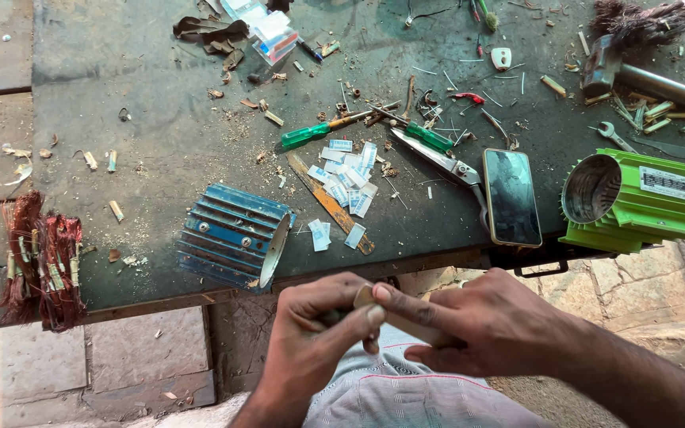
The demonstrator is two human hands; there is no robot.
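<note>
Cluttered workbench (160,135), both hands (406,329) pinching a small tan strip (365,296)

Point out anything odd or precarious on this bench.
The green housing and the phone both overhang the bench's near edge. Paper slips and wire scraps lie scattered.

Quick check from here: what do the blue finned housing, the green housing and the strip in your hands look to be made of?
Blue finned housing: painted cast metal, probably; bare grey rim.
Green housing: likewise glossy painted metal with a dull grey bore.
Strip, held by left hand and right hand: tan and matte, maybe wood or stiff card; unclear.
</note>
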